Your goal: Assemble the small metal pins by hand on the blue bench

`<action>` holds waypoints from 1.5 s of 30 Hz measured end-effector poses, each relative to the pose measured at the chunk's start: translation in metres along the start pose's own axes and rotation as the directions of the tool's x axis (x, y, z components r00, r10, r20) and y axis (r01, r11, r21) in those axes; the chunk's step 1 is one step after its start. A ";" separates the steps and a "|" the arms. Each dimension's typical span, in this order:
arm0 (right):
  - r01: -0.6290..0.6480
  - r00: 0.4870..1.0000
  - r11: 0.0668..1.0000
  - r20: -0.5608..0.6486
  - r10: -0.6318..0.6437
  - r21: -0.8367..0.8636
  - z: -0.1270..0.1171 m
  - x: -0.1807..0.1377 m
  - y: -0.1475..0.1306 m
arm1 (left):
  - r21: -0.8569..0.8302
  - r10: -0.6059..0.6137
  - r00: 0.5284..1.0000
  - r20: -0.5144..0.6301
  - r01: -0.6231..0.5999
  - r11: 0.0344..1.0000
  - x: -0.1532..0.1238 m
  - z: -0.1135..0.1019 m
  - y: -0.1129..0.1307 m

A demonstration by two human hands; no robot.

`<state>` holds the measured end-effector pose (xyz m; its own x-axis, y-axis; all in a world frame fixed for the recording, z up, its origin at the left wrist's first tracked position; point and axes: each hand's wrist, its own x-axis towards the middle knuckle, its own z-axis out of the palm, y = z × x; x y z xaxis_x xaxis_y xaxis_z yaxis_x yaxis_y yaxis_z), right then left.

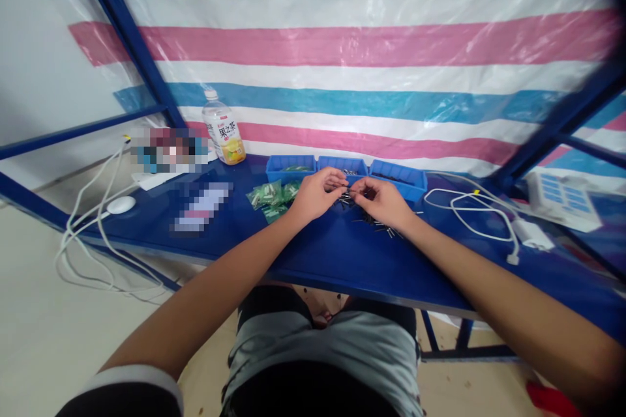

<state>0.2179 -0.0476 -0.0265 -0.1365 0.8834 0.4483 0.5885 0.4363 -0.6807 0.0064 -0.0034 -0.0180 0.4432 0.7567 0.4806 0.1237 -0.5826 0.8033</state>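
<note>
My left hand (pixel 320 195) and my right hand (pixel 384 202) almost meet over the blue table (pixel 332 257). Thumb and fingers of each are pinched together around something small and dark, too small to make out. Below and beside my right hand lies a loose pile of thin dark pieces with silvery ends (pixel 388 229). More slim silvery pieces (pixel 345 198) show between the hands. Close to my left hand are green-tinted plastic bags (pixel 268 195) of small parts. Behind the hands stand a left blue bin (pixel 291 163), a middle blue bin (pixel 342 163) and a right blue bin (pixel 413 186), holding small parts.
A tea bottle (pixel 225 130) stands at the back left, near a blurred-out flat item (pixel 203 208). White cables (pixel 102 208) hang over the left edge. To the right lie a white cord with an adapter (pixel 533 234) and a white power strip (pixel 562 199). Blue frame posts (pixel 141 58) flank the table.
</note>
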 end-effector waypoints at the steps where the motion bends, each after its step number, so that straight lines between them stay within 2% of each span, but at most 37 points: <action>1: 0.004 1.000 1.000 0.006 -0.004 -0.002 0.000 0.000 0.000 | -0.011 -0.003 1.000 0.009 0.004 1.000 0.000 0.001 -0.001; 6: 0.026 1.000 0.998 0.012 -0.027 0.051 0.001 0.000 -0.002 | -0.129 0.005 1.000 0.007 -0.004 0.992 0.000 0.002 -0.002; 11: -0.013 0.999 0.968 0.040 0.004 0.250 0.003 0.001 -0.001 | -0.037 0.045 0.999 -0.005 -0.045 0.998 0.002 0.000 -0.003; 19: -0.032 0.999 0.974 0.027 0.027 0.226 0.000 0.001 -0.004 | 0.032 0.091 0.995 0.032 -0.092 0.995 0.002 -0.003 -0.004; 24: -0.107 0.994 0.951 0.009 0.109 0.290 -0.003 0.004 -0.003 | 0.138 0.099 0.991 0.094 -0.111 0.984 0.000 0.000 0.000; 27: -0.144 0.983 0.886 -0.039 0.179 0.440 -0.005 0.009 0.002 | 0.267 0.131 0.982 0.134 -0.164 0.950 -0.002 0.000 0.002; 30: -0.178 0.946 0.777 -0.114 0.304 0.604 -0.008 0.014 0.009 | 0.419 0.171 0.967 0.187 -0.236 0.877 -0.004 -0.002 0.001; 32: -0.237 0.903 0.731 -0.132 0.409 0.640 -0.011 0.016 0.013 | 0.477 0.175 0.962 0.211 -0.258 0.840 -0.004 -0.003 -0.001; 34: -0.299 0.885 0.751 -0.123 0.448 0.588 -0.016 0.015 0.014 | 0.506 0.165 0.962 0.217 -0.256 0.824 -0.004 -0.004 -0.001; 35: -0.309 0.899 0.799 -0.116 0.423 0.516 -0.018 0.014 0.013 | 0.511 0.161 0.963 0.216 -0.252 0.822 -0.003 -0.004 -0.002; 37: -0.248 0.952 0.930 -0.108 0.285 0.273 -0.022 0.011 0.009 | 0.508 0.157 0.965 0.209 -0.245 0.826 -0.003 -0.005 -0.002; 38: -0.169 0.980 0.981 -0.094 0.178 0.095 -0.022 0.009 0.006 | 0.502 0.159 0.966 0.204 -0.242 0.830 -0.003 -0.005 -0.002; 39: -0.067 0.994 0.994 -0.091 0.060 -0.086 -0.022 0.007 0.003 | 0.493 0.162 0.967 0.198 -0.241 0.836 -0.003 -0.005 -0.002; 40: 0.033 0.998 0.973 -0.037 -0.042 -0.228 -0.021 0.005 0.001 | 0.485 0.165 0.968 0.189 -0.238 0.841 -0.003 -0.005 -0.003; 42: 0.169 0.986 0.901 0.070 -0.154 -0.399 -0.017 0.002 -0.003 | 0.471 0.168 0.971 0.169 -0.230 0.851 -0.003 -0.005 -0.004; 45: 0.252 0.965 0.827 0.200 -0.172 -0.502 -0.008 -0.002 -0.002 | 0.459 0.154 0.974 0.164 -0.214 0.862 -0.003 -0.004 -0.005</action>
<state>0.2238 -0.0511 -0.0213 -0.3921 0.8113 0.4337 0.8527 0.4974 -0.1595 0.0008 -0.0016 -0.0221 0.5963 0.5988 0.5346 0.4193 -0.8003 0.4287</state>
